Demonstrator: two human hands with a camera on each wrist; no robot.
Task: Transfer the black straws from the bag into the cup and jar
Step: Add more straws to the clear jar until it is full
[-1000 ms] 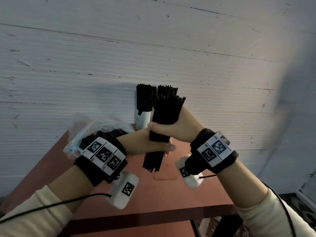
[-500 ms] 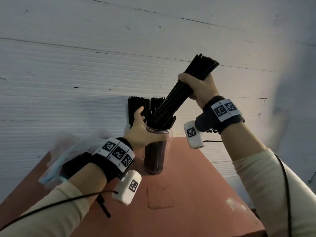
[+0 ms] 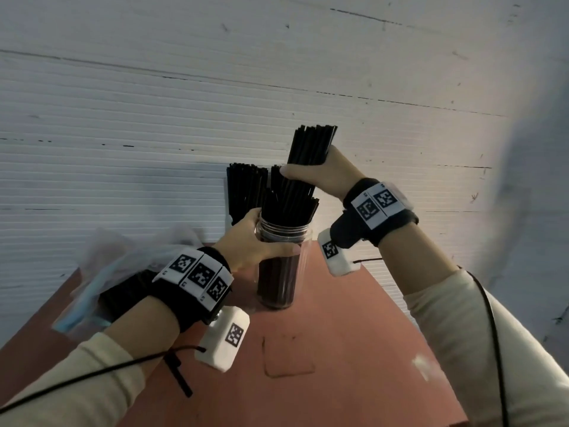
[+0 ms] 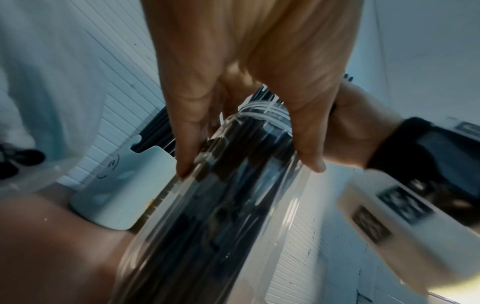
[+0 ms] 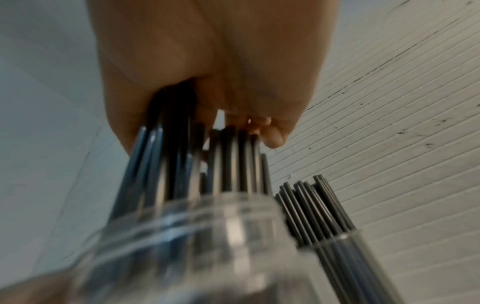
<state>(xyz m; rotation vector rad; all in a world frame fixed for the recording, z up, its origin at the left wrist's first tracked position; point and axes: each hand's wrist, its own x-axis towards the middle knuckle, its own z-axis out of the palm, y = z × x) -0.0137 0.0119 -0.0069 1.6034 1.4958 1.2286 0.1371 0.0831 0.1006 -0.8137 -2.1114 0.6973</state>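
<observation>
A clear jar [image 3: 281,269] stands on the red-brown table [image 3: 354,349], part filled with black straws. My left hand [image 3: 255,241] grips the jar just below its rim, seen close in the left wrist view [image 4: 249,131]. My right hand [image 3: 320,177] holds a bundle of black straws [image 3: 311,149] upright, its lower ends inside the jar mouth [image 5: 187,216]. Behind stands a white cup [image 4: 122,185] full of straws [image 3: 246,189]. The clear plastic bag [image 3: 101,272] with more straws lies at the left, partly hidden by my left wrist.
A white ribbed wall [image 3: 123,149] rises right behind the table. A second clear container of straws [image 5: 337,236] stands beside the jar in the right wrist view. One loose black straw [image 3: 178,377] lies on the table below my left forearm.
My right hand has brought the bundle from a slant to nearly upright and lowered it deeper into the jar. My left hand stays on the jar.
</observation>
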